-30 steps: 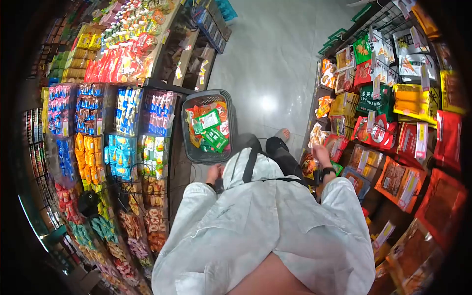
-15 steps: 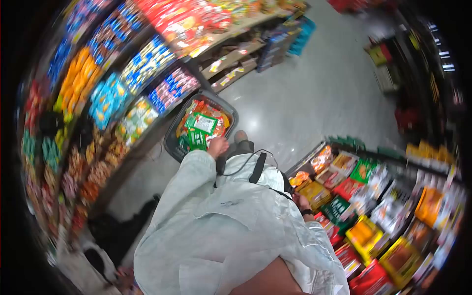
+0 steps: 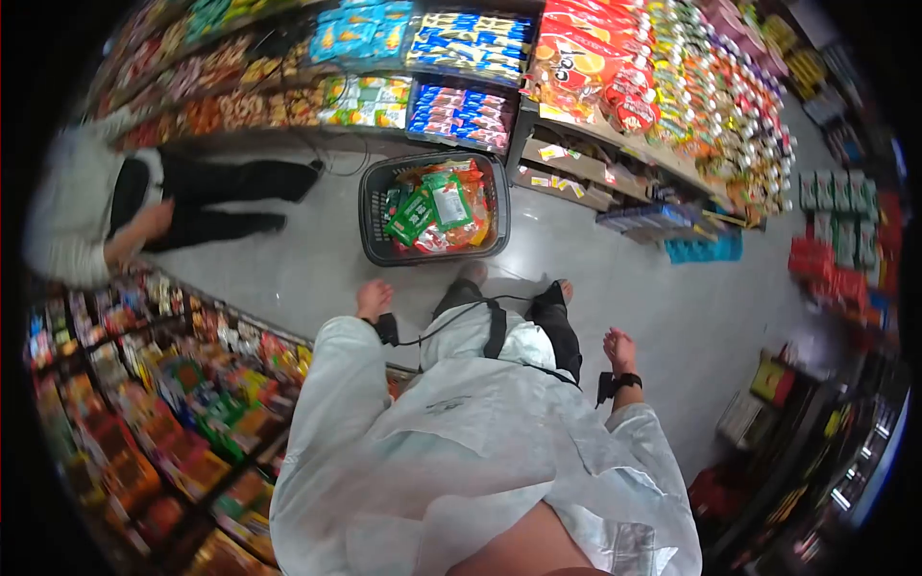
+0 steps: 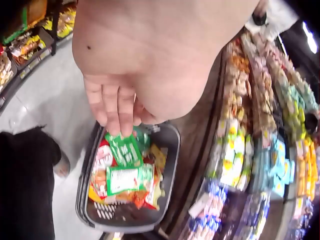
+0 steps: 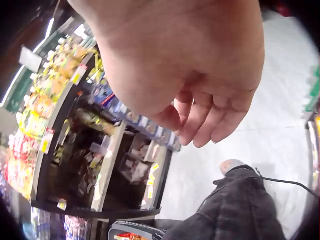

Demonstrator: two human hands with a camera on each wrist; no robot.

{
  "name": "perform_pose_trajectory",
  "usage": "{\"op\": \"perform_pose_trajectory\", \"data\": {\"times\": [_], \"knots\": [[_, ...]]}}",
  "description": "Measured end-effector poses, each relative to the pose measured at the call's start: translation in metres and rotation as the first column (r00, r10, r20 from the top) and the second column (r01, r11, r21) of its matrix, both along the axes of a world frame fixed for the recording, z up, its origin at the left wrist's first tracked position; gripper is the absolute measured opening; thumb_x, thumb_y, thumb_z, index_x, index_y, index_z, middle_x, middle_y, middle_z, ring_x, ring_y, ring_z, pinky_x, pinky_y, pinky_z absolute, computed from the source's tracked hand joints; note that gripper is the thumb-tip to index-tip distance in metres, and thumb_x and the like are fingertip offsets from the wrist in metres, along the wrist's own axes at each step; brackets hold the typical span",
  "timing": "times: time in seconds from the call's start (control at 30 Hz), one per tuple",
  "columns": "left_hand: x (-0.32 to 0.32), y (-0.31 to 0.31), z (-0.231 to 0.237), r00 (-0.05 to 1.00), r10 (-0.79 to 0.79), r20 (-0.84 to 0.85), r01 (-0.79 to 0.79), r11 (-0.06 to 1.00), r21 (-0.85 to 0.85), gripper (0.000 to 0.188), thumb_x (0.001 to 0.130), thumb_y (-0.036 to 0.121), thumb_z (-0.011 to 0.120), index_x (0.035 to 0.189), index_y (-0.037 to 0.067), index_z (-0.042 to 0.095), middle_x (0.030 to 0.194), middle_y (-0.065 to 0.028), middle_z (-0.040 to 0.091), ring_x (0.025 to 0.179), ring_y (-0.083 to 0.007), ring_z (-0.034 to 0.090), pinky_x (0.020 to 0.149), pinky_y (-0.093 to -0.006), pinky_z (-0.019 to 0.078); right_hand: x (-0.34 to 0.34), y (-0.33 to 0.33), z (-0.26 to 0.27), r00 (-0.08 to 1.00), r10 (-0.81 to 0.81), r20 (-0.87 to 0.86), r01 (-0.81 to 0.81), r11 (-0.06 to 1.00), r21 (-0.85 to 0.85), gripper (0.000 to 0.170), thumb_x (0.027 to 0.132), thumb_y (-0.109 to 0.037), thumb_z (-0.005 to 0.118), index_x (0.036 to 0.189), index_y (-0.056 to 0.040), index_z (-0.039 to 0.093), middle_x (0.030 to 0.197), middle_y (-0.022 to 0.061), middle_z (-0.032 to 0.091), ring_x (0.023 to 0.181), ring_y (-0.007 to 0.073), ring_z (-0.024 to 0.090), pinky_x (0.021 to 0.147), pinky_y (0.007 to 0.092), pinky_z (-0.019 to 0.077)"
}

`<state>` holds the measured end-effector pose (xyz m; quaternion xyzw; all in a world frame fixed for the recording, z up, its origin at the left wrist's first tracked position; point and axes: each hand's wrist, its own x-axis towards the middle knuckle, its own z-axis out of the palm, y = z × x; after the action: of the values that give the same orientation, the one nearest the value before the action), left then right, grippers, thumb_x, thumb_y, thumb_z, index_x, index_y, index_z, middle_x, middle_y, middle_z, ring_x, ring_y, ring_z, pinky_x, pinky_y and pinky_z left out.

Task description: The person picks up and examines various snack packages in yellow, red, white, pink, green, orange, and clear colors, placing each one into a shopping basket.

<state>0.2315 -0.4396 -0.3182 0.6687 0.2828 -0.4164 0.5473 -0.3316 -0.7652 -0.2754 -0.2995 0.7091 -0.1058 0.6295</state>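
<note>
A dark grey plastic basket (image 3: 375, 252) stands on the floor just in front of the person's feet. Inside it lie green snack packets (image 3: 413, 215) on top of red and orange ones. The left hand (image 3: 375, 300) hangs in the air on the near side of the basket, holding nothing, its fingers loosely bent in the left wrist view. Out to the right, the right hand (image 3: 620, 349) hangs above the floor beside the leg. Its fingers (image 5: 200, 120) curl loosely with nothing in them. Both wrists wear black straps.
Shelves of wrapped snacks (image 3: 471, 40) run behind the basket, with red bags (image 3: 581, 62) to the right. Racks of packets (image 3: 182, 403) fill the lower left. Another person in dark trousers (image 3: 221, 197) stands at the left. Dark shelving (image 3: 807, 422) lines the right.
The view has swung to the right, so the basket now lies straight ahead. The right hand has come away from the snack rack; the left hand has moved back from the basket's edge.
</note>
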Motion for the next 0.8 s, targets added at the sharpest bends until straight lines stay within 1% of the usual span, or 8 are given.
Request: {"op": "perform_pose_trajectory", "data": {"times": [0.2, 0.4, 0.5, 0.6, 0.63, 0.7, 0.73, 0.8], "knots": [[-0.195, 0.106, -0.032, 0.857, 0.482, -0.184, -0.477, 0.876, 0.072, 0.019, 0.092, 0.026, 0.051, 0.084, 0.009, 0.055, 0.08, -0.0076, 0.06, 0.07, -0.021, 0.059, 0.063, -0.0354, 0.051, 0.036, -0.128, 0.011, 0.927, 0.374, 0.017, -0.373, 0.927, -0.039, 0.021, 0.095, -0.026, 0.056, 0.106, -0.0085, 0.063, 0.086, 0.0029, 0.067, 0.075, 0.0115, 0.063, 0.068, 0.0253, 0.0522], [-0.389, 0.064, 0.031, 0.8, 0.547, -0.249, -0.543, 0.835, 0.089, 0.021, 0.089, 0.022, 0.043, 0.078, 0.006, 0.053, 0.064, -0.007, 0.05, 0.06, -0.0254, 0.054, 0.057, -0.0369, 0.0488, 0.046, -0.18, -0.036, 0.724, 0.687, 0.051, -0.687, 0.714, 0.133, 0.017, 0.095, -0.019, 0.054, 0.106, -0.0086, 0.061, 0.088, 0.0027, 0.065, 0.075, 0.0117, 0.062, 0.065, 0.0263, 0.0529], [-0.486, 0.09, -0.063, 0.375, 0.772, -0.513, -0.91, 0.412, -0.045, 0.022, 0.092, 0.019, 0.044, 0.087, 0.003, 0.056, 0.069, -0.0094, 0.057, 0.065, -0.0262, 0.06, 0.061, -0.0339, 0.0526, 0.075, -0.179, -0.012, 0.593, 0.801, -0.086, -0.766, 0.594, 0.248, 0.016, 0.093, -0.022, 0.057, 0.103, -0.0101, 0.062, 0.087, 0.0025, 0.066, 0.077, 0.0137, 0.064, 0.064, 0.0271, 0.0537], [-0.564, 0.083, -0.149, 0.393, 0.791, -0.469, -0.898, 0.221, -0.38, 0.023, 0.096, 0.018, 0.045, 0.106, 0.002, 0.057, 0.088, -0.0155, 0.065, 0.081, -0.0272, 0.066, 0.069, -0.0322, 0.056, 0.127, -0.171, 0.021, 0.432, 0.892, -0.131, -0.824, 0.45, 0.345, 0.02, 0.092, -0.027, 0.06, 0.097, -0.0082, 0.064, 0.087, 0.0023, 0.067, 0.079, 0.0152, 0.066, 0.066, 0.0273, 0.0536], [-0.578, 0.073, -0.165, 0.726, 0.684, -0.072, -0.673, 0.684, -0.282, 0.025, 0.097, 0.018, 0.045, 0.114, 0.003, 0.055, 0.099, -0.0173, 0.065, 0.09, -0.0287, 0.065, 0.074, -0.0334, 0.056, 0.148, -0.174, 0.017, 0.384, 0.92, -0.071, -0.856, 0.384, 0.346, 0.018, 0.091, -0.026, 0.06, 0.096, -0.0088, 0.063, 0.085, 0.0016, 0.065, 0.074, 0.0144, 0.063, 0.062, 0.0263, 0.0511], [-0.592, 0.048, -0.156, 0.656, 0.755, -0.005, -0.739, 0.641, -0.208, 0.031, 0.098, 0.019, 0.046, 0.125, 0.006, 0.051, 0.114, -0.0187, 0.063, 0.1, -0.0302, 0.064, 0.082, -0.0363, 0.0554, 0.184, -0.183, 0.012, 0.234, 0.972, -0.006, -0.915, 0.222, 0.337, 0.016, 0.091, -0.025, 0.061, 0.095, -0.0093, 0.063, 0.081, 0.0005, 0.064, 0.065, 0.0127, 0.06, 0.055, 0.0248, 0.0468], [-0.576, 0.037, -0.119, 0.215, 0.932, -0.29, -0.943, 0.121, -0.311, 0.033, 0.097, 0.019, 0.048, 0.127, 0.006, 0.05, 0.117, -0.0181, 0.062, 0.102, -0.0303, 0.064, 0.084, -0.038, 0.0547, 0.211, -0.184, 0.007, 0.132, 0.991, 0.014, -0.942, 0.121, 0.314, 0.016, 0.091, -0.024, 0.06, 0.094, -0.0093, 0.063, 0.079, 0.0002, 0.063, 0.062, 0.0119, 0.058, 0.052, 0.0241, 0.045], [-0.559, 0.022, -0.064, 0.151, 0.974, -0.168, -0.975, 0.119, -0.189, 0.032, 0.096, 0.021, 0.05, 0.125, 0.007, 0.051, 0.113, -0.0162, 0.064, 0.1, -0.0294, 0.065, 0.087, -0.0384, 0.053, 0.261, -0.194, -0.01, -0.003, 0.998, 0.067, -0.946, -0.024, 0.324, 0.014, 0.093, -0.024, 0.059, 0.096, -0.0101, 0.063, 0.081, 0.0001, 0.063, 0.062, 0.0104, 0.057, 0.051, 0.0227, 0.0434]]}}
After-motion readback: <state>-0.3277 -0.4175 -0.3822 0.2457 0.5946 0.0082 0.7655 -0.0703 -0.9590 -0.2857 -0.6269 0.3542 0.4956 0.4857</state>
